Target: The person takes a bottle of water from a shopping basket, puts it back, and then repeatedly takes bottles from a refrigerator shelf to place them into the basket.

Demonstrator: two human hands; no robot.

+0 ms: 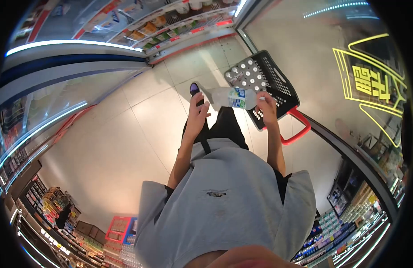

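Observation:
My right hand [267, 107] is closed around the neck end of a clear plastic bottle [240, 98] with a blue and green label. The bottle lies sideways in the air, its base pointing left towards my other hand. My left hand [199, 112] is bent with its fingers apart, a little left of the bottle's base, and nothing shows in it. Behind the bottle and to its right stands a black shopping basket [282, 87] with a red handle [303, 127]. Several white-capped bottles [247, 75] are packed inside it.
A lit refrigerated shelf [170, 33] with packaged goods runs across the top. Glass cooler doors [50, 98] line the left. On the right is a glass panel with a yellow neon sign [372, 80]. Pale tiles [144, 111] cover the floor, and stocked shelves stand at both lower corners.

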